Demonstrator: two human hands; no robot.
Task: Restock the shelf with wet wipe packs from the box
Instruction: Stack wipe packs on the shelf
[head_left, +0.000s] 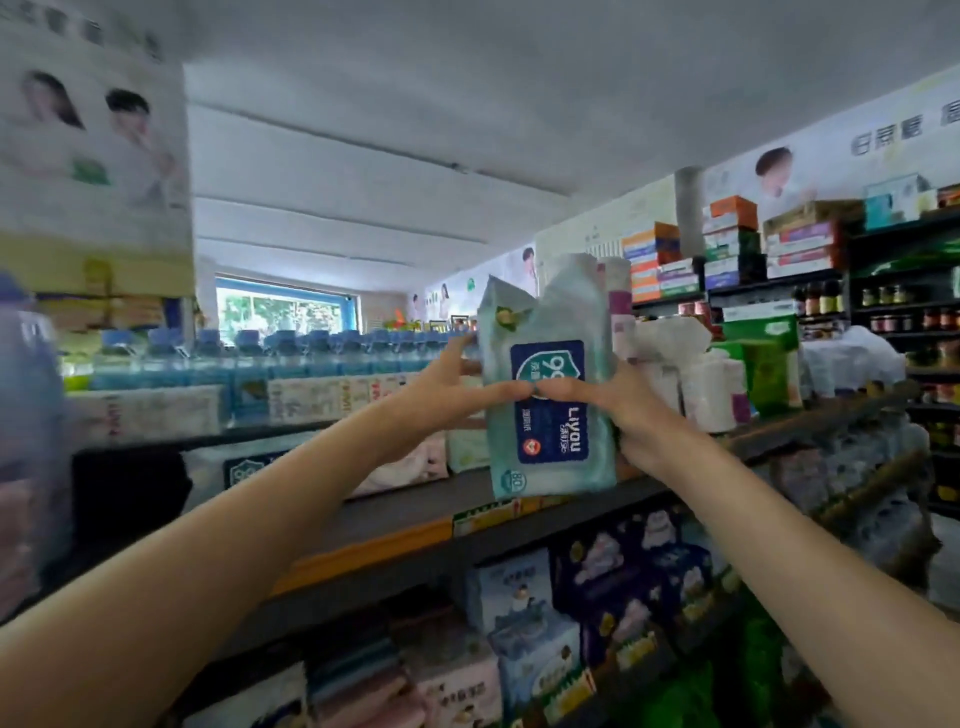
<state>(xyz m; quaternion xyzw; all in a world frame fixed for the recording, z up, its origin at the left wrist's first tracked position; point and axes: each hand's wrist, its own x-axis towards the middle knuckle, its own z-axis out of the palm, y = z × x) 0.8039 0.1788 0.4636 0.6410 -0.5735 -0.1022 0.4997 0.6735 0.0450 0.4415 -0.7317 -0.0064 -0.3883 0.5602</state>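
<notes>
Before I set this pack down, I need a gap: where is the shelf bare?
Bare shelf board runs left of the held wet wipe pack, in front of the pink packs. Right of it, tissue rolls crowd the shelf.

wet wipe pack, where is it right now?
Centre of the head view: the wet wipe pack is held upright between the left hand and right hand, above the dark shelf.

Two bare forearms, no sleeves, hands (457, 384) ungloved
</notes>
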